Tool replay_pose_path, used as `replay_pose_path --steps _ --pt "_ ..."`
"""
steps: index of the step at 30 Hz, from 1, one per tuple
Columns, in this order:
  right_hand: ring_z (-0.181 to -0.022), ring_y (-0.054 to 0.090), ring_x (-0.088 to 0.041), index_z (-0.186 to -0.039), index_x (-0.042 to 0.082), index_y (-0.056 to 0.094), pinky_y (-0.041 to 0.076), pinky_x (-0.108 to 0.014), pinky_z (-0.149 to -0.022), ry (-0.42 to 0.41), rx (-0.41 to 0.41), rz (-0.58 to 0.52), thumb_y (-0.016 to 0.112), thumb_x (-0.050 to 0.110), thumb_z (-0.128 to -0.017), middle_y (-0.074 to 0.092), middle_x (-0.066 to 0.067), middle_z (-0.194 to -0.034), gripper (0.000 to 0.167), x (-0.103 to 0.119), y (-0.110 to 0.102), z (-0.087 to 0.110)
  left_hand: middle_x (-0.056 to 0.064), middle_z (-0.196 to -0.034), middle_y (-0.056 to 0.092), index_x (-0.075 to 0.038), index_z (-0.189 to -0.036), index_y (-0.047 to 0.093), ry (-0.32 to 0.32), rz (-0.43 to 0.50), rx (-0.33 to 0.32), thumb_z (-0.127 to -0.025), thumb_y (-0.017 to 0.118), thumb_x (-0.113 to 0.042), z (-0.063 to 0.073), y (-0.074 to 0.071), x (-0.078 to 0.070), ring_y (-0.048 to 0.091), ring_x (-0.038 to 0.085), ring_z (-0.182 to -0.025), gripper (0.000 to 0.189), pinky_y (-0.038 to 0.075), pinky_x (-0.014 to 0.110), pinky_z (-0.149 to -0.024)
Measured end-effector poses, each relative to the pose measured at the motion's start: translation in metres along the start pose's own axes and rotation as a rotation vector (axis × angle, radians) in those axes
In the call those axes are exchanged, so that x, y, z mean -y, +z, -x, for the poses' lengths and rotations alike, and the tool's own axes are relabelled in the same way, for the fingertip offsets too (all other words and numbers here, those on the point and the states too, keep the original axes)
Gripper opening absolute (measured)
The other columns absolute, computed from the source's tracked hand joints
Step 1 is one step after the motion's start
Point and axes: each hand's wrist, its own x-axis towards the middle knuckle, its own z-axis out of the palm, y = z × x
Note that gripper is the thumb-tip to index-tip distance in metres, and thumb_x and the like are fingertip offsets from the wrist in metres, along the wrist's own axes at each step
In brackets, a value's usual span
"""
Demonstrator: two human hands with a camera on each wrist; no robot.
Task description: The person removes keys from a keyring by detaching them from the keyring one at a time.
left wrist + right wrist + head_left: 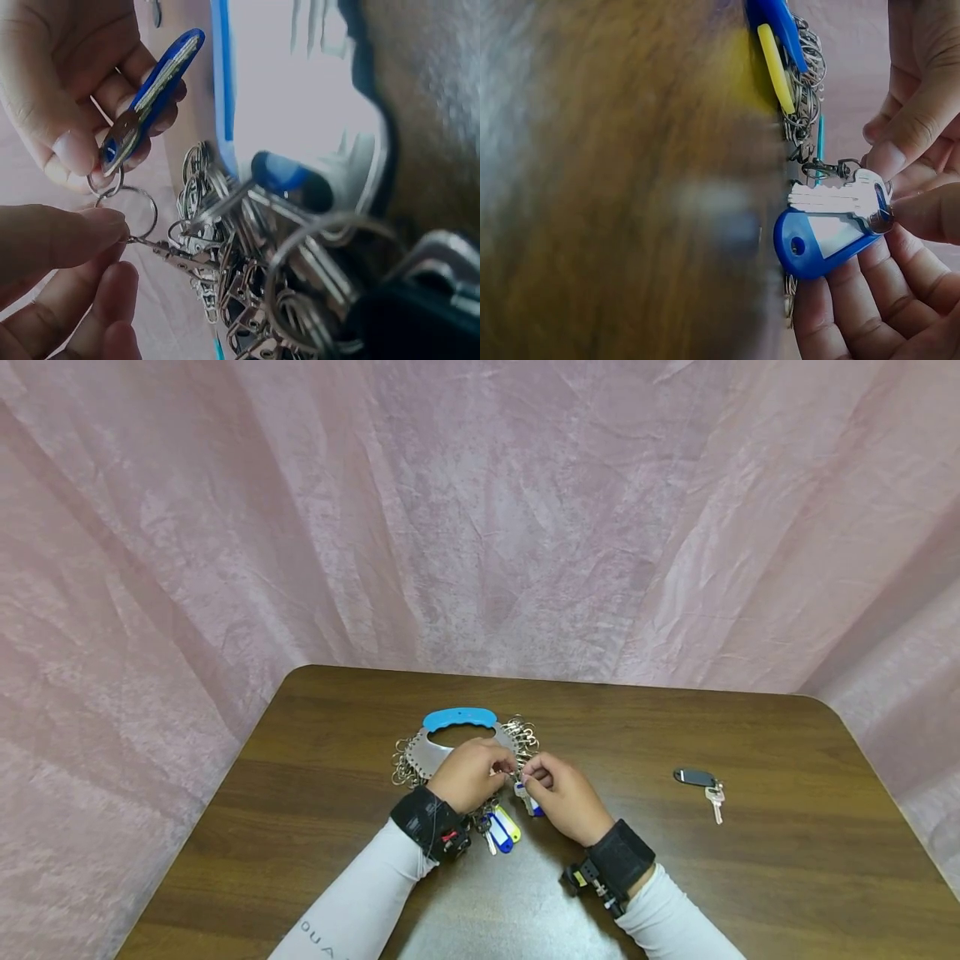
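Observation:
My left hand (468, 774) pinches a metal ring (155, 214) between thumb and fingertip; a snap hook (176, 257) joins this ring. Close on its right, my right hand (566, 797) holds the small split ring (94, 182) of a blue key tag (799, 251) by thumb and finger. A silver key (832, 199) lies along that tag, and the other right fingers are spread beneath it. In the left wrist view the two rings overlap. Behind the hands lies a grey metal key holder (426, 754) with a blue handle (460, 717), partly hidden by my left hand.
Many rings and hooks (522, 735) hang along both sides of the holder. Near my left wrist lie a yellow tag (507, 823), another blue tag (498, 837) and keys. A black key tag (695, 777) with a key (716, 802) sits far right on the wooden table (787, 860).

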Motion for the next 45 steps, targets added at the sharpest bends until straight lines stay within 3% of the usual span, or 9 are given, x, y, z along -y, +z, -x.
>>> replay_pose_path --steps 7,14,22,35,41,45 --pt "-0.082 0.063 -0.009 -0.096 0.009 0.065 0.052 -0.023 -0.077 0.003 0.018 -0.021 0.062 0.015 -0.098 0.07 -0.003 -0.091 0.007 0.0 0.001 0.001 -0.002 -0.086 0.07 -0.014 -0.11 0.072 -0.032 0.03 0.007 -0.085 0.072 -0.002 -0.001 0.002 -0.004 0.064 0.012 -0.082 0.028 0.051 0.027 -0.075" --pt "-0.084 0.063 -0.01 -0.098 0.007 0.064 0.052 -0.024 -0.08 -0.006 0.016 -0.032 0.063 0.015 -0.097 0.069 -0.002 -0.093 0.008 -0.002 0.002 0.001 -0.003 -0.086 0.069 -0.013 -0.116 0.071 -0.023 0.05 -0.02 -0.087 0.069 -0.001 -0.002 0.004 -0.007 0.063 0.01 -0.08 0.031 0.051 0.025 -0.073" --pt "-0.089 0.064 -0.011 -0.094 0.01 0.064 0.053 -0.024 -0.081 -0.011 0.009 -0.048 0.063 0.011 -0.097 0.07 -0.003 -0.094 0.004 -0.003 0.002 0.0 0.006 -0.112 0.068 -0.008 -0.129 0.065 -0.005 0.095 -0.012 -0.086 0.071 0.003 -0.002 0.004 -0.011 0.064 0.013 -0.089 0.045 0.054 0.026 -0.077" --pt "-0.087 0.064 -0.013 -0.095 0.009 0.064 0.053 -0.023 -0.077 -0.01 -0.002 -0.083 0.061 0.011 -0.099 0.07 -0.005 -0.094 0.005 -0.004 0.0 0.0 0.003 -0.103 0.066 -0.01 -0.124 0.068 -0.032 0.102 0.051 -0.09 0.069 -0.005 -0.003 0.001 -0.007 0.063 0.012 -0.089 0.034 0.052 0.026 -0.078" --pt "-0.085 0.063 -0.012 -0.095 0.01 0.064 0.051 -0.023 -0.076 -0.009 -0.008 -0.095 0.062 0.013 -0.099 0.069 -0.005 -0.094 0.005 -0.005 0.001 0.0 0.004 -0.114 0.073 -0.01 -0.114 0.074 -0.034 0.088 0.01 -0.093 0.063 -0.004 -0.002 0.002 0.001 0.068 0.017 -0.1 0.024 0.055 0.033 -0.089" --pt "-0.086 0.062 -0.012 -0.098 0.009 0.065 0.051 -0.023 -0.077 -0.02 -0.008 -0.121 0.062 0.013 -0.099 0.069 -0.006 -0.094 0.005 -0.004 0.001 0.001 0.001 -0.109 0.076 -0.014 -0.109 0.076 -0.036 0.098 -0.007 -0.091 0.07 -0.008 -0.002 0.006 0.003 0.071 0.016 -0.098 0.02 0.056 0.033 -0.087"
